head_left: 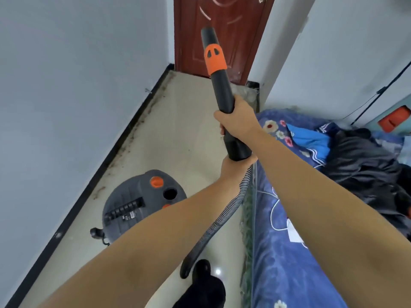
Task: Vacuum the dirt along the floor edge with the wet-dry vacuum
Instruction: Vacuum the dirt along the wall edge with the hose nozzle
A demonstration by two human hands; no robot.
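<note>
Both hands were on the wand [219,70]: our right hand [236,117] wrapped around its black tube, our left hand [233,166] curled around the cuff where the ribbed hose [224,214] joins. The nozzle was raised toward the door [222,30], well off the floor. Dirt [142,121] lay thick along the black baseboard [93,181], apparently untouched, so we judged the vacuuming barely begun. The vacuum [138,203] stood near that edge.

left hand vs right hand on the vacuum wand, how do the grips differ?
The right hand grips the black wand higher up, on its rigid tube. The left hand grips lower, at the wand's base where the ribbed hose joins. The right hand's back shows; the left hand is partly hidden. Both curl around it.
</note>
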